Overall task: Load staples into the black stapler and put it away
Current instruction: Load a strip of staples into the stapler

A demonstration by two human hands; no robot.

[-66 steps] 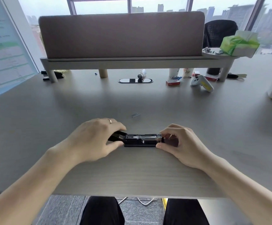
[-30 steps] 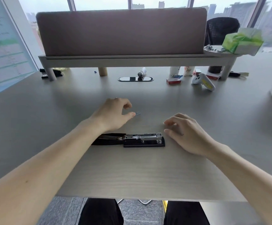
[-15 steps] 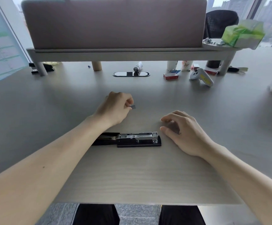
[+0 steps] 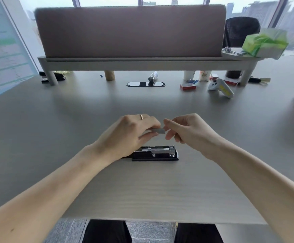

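Nearest us on the desk (image 4: 142, 193), the black stapler (image 4: 156, 153) lies opened, its long axis running left to right, just below both hands. Above it, our left hand (image 4: 130, 135) and right hand (image 4: 188, 130) pinch opposite ends of the staple strip (image 4: 158, 131), parallel to the magazine, knuckles up.

head cam | faces fwd/down | close over desk (image 4: 58, 130) (wide-angle)
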